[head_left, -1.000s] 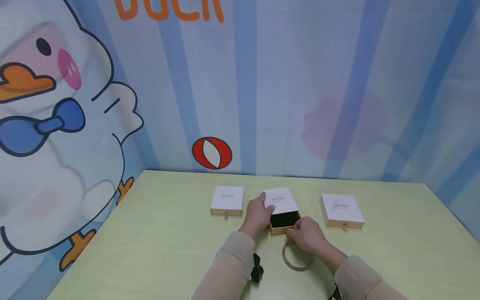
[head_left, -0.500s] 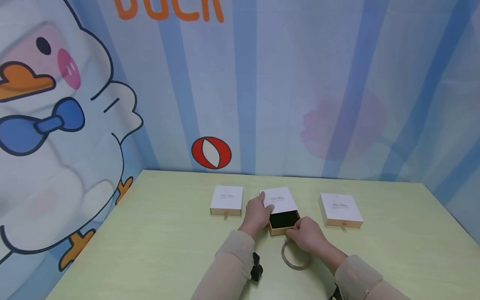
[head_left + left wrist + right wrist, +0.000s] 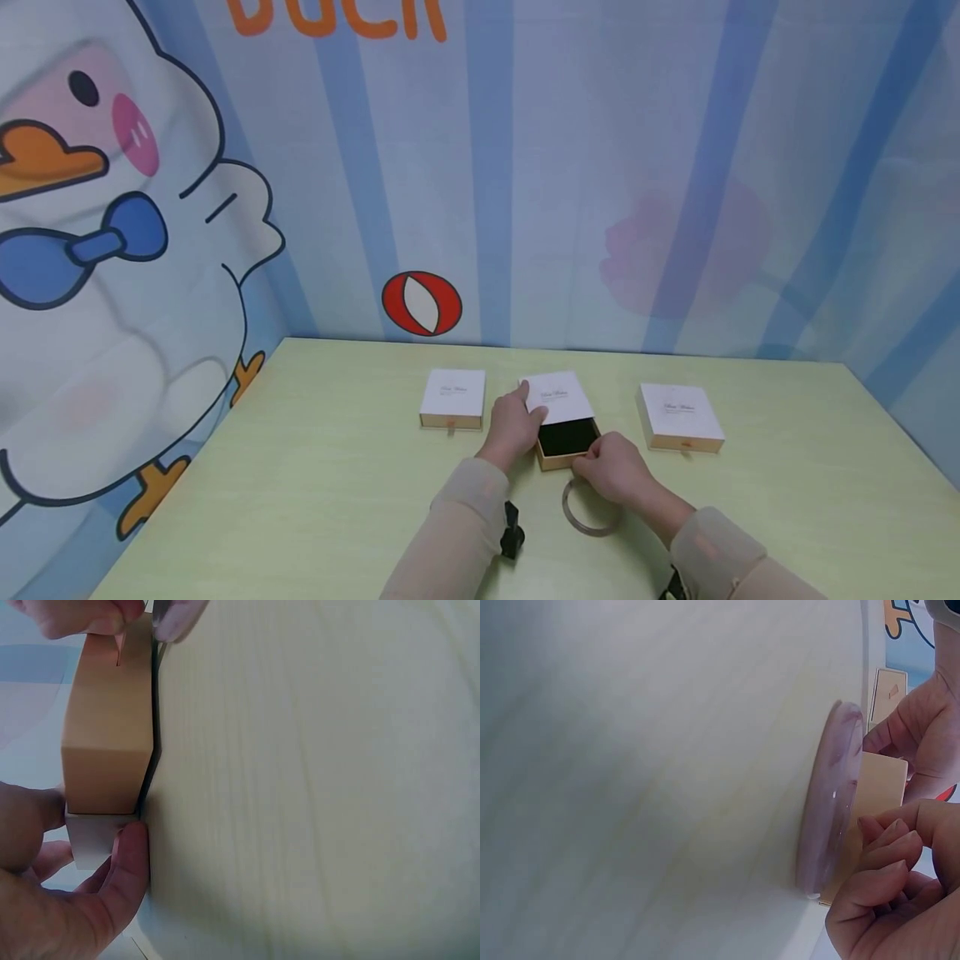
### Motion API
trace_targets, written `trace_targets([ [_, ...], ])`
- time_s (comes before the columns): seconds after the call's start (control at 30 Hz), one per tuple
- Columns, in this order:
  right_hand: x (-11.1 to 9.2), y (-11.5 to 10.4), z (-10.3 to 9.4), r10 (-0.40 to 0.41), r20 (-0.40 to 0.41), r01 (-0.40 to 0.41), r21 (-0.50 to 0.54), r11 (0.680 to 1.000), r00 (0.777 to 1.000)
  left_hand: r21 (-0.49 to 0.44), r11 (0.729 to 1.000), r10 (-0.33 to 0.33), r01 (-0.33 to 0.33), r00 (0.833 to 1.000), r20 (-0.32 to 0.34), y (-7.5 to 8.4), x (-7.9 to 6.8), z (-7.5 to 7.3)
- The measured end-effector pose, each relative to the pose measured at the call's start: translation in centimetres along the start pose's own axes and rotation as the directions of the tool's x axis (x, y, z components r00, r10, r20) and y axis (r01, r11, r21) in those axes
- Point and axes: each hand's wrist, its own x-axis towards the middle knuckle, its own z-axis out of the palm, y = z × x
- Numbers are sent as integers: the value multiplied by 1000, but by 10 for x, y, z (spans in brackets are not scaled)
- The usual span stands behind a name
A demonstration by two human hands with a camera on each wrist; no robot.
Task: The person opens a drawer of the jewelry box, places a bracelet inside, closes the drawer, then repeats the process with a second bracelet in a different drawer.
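A white drawer box [image 3: 561, 397] with a tan drawer [image 3: 555, 462] stands partly pulled out, its dark lining showing. My left hand [image 3: 512, 427] grips the white sleeve from its left side, and in the left wrist view the thumb and fingers [image 3: 124, 862] hold the sleeve's end. At the drawer's front, my right hand [image 3: 617, 469] pinches a small ribbon tab [image 3: 120, 649]. On the table just before the drawer lies a pale mauve bangle [image 3: 832, 802], below the right hand and partly hidden by it in the head view.
One closed white box [image 3: 453, 398] sits to the left and another closed box [image 3: 681, 417] to the right, each with a ribbon tab in front. The pale green table [image 3: 300, 483] ends at a printed duck backdrop [image 3: 555, 183].
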Motion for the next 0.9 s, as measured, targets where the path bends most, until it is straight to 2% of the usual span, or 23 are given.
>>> trace_targets([
  [0.67, -3, 1, 0, 13, 2, -13, -8, 1000, 1000, -2, 1000, -2, 2, 1000, 2, 0, 0, 0],
  [0.9, -6, 0, -1, -16, -8, 15, -15, 1000, 1000, 7, 1000, 5, -5, 1000, 1, 0, 0, 0],
])
